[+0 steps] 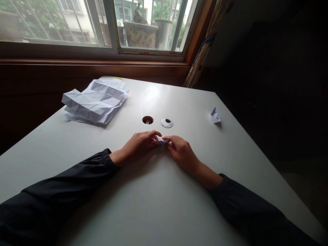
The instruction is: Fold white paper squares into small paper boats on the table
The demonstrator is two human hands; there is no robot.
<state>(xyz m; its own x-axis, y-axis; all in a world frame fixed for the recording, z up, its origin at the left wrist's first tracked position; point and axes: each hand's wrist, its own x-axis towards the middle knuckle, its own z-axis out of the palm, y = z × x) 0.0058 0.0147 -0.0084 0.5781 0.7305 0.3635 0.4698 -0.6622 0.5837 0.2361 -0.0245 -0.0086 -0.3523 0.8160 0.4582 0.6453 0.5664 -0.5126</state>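
A: ok nearest first, what's up front?

B: two dark sleeves (77, 181) resting low over a white counter (153, 212). Cuff on the left one is gathered at the wrist, so I guess the fabric keeps clear of the fingers.

A: and the hands?

B: both busy. Left hand (139, 143) grips one side of a small folded paper (162, 140), right hand (182, 150) pinches the other. It's between the fingertips, mid-counter, just this side of the hole. Two-sided grip makes sense imo, something that tiny would skid or pop open otherwise. Can't tell how hard they're squeezing, and the left fingers partly hide it.

A: past that?

B: a round hole (148, 120) in the counter, with a white disc (166, 123) just to its right that has a dark opening of its own. Cable stuff probably. Well off to the right there's another folded piece (215, 116) standing by itself, maybe parked there so elbows don't hit it.

A: far left?

B: creased sheets (96, 102) in a loose pile, ridges sticking up. Looks like they're shoved far back to free up working room. Behind it all, a window (64, 24), likely why the spot's handy: decent light.
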